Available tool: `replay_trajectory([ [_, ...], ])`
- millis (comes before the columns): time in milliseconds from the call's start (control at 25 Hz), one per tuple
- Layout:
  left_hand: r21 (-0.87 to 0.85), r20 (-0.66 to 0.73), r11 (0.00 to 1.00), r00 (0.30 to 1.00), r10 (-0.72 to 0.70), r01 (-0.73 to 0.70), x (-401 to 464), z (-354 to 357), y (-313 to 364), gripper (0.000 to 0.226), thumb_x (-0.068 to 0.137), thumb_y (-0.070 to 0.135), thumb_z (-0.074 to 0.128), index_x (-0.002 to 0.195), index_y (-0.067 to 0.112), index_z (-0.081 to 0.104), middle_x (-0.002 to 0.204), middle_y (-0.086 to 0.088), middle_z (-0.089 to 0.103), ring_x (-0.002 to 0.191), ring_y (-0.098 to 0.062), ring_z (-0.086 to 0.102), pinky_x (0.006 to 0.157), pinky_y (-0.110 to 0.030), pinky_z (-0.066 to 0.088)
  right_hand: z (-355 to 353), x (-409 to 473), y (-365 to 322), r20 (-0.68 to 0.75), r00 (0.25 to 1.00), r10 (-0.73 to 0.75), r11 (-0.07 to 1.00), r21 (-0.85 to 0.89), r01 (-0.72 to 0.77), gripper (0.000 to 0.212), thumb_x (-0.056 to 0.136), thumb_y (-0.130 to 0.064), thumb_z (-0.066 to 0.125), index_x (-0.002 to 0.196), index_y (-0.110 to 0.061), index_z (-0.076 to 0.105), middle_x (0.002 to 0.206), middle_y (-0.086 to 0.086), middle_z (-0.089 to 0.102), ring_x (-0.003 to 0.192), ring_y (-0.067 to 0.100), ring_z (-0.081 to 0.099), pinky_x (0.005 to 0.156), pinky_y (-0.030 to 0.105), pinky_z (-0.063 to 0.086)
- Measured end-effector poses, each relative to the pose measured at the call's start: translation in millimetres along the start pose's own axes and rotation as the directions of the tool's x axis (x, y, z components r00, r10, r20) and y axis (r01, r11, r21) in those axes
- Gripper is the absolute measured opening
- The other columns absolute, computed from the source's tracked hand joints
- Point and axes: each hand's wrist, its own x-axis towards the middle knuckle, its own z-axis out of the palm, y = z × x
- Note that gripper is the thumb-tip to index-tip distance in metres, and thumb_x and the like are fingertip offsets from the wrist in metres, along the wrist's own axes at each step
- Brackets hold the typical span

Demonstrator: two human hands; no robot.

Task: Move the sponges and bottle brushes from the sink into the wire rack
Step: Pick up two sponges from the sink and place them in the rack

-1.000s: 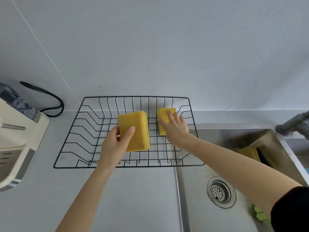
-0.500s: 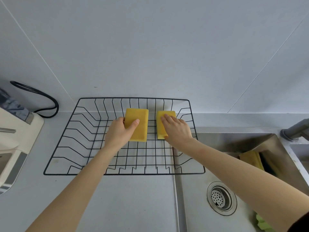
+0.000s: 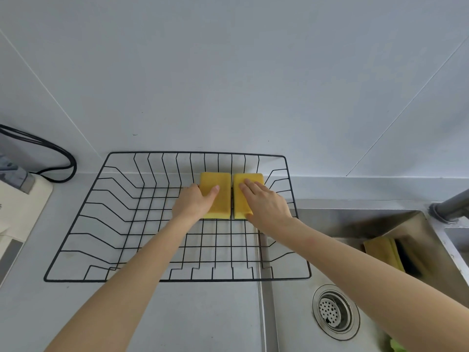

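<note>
On the counter (image 3: 190,313), black wire rack (image 3: 76,240) sits against the wall, its right end overhanging the sink (image 3: 291,313). Two yellow sponges lie flat side by side in the rack's back right part, nearly touching, thin gap between them. Left sponge (image 3: 220,199): left hand (image 3: 194,203) holds it from the left edge, thumb laid on top, other fingers hidden behind or under the sponge, so grip is wrapped round that edge. Right sponge (image 3: 242,196): right hand (image 3: 264,204) rests on it palm down, fingers straight and spread across the top, pressing not pinching; thumb at the sponge's near corner.

Still in the sink: another yellow sponge (image 3: 380,252) leaning against the right wall, with a dark item just right of it, blurred, cannot tell what. Green thing (image 3: 397,346) at the bottom frame edge of the basin, mostly cut off. Drain strainer (image 3: 335,311) near the basin middle. Grey faucet (image 3: 451,207) at the right edge. Cream appliance (image 3: 17,212) at far left on the counter, black cable (image 3: 63,153) looped behind it.
</note>
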Motion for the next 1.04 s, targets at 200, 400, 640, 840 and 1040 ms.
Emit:
replay_trajectory([
  [200,-0.045,0.032,0.999,0.999,-0.011,0.012,-1.1,7.1,2.3,0.067,0.086,0.055,0.039,0.125,0.001,0.042,0.126,-0.02,0.052,0.115,-0.034,0.05,0.094,-0.043,0.045,1.8,-0.1,0.1,-0.005,1.0,0.001,1.0,0.021,-0.001,0.07,0.087,-0.019,0.059,0.144,-0.014,0.019,0.155,0.0,0.02,0.141,0.021,0.024,0.101,0.037,0.042],
  [400,-0.08,-0.023,0.963,0.967,0.255,-0.256,-22.5,1.7,-2.5,0.078,0.081,0.04,0.059,0.142,0.015,0.018,0.144,-0.017,0.025,0.135,-0.031,0.023,0.109,-0.04,0.025,3.8,-0.3,-0.4,-0.013,1.0,0.013,1.0,0.018,-0.013,0.071,0.087,-0.018,0.06,0.144,-0.014,0.019,0.155,0.0,0.02,0.141,0.021,0.023,0.102,0.037,0.041],
  [640,0.136,0.032,0.915,0.924,0.38,-0.381,-27.7,9.8,1.8,0.066,0.08,0.035,0.062,0.138,0.024,0.033,0.15,-0.005,0.023,0.134,-0.031,0.016,0.109,-0.04,0.025,9.1,-0.1,0.1,-0.02,1.0,0.011,1.0,0.001,-0.011,0.071,0.088,-0.018,0.057,0.146,-0.013,0.016,0.157,0.001,0.017,0.143,0.021,0.02,0.108,0.037,0.035],
  [840,0.162,0.02,0.919,0.932,0.362,-0.36,-27.0,12.6,3.2,0.06,0.081,0.035,0.061,0.136,0.024,0.037,0.15,-0.006,0.024,0.133,-0.032,0.016,0.109,-0.041,0.025,9.3,-1.6,-1.9,0.003,1.0,0.012,1.0,-0.024,-0.012,0.071,0.091,-0.018,0.053,0.147,-0.012,0.01,0.158,0.005,0.012,0.144,0.024,0.015,0.112,0.038,0.03],
  [1040,0.274,0.104,0.896,0.937,0.333,-0.349,-33.6,6.2,8.6,0.066,0.084,0.042,0.054,0.141,0.024,0.026,0.154,-0.008,0.015,0.14,-0.034,0.008,0.112,-0.05,0.019,-7.4,-10.8,-7.6,0.018,1.0,0.017,0.999,0.03,-0.017,0.077,0.088,-0.018,0.057,0.147,-0.013,0.008,0.159,0.005,0.004,0.146,0.023,0.005,0.116,0.037,0.017],
])
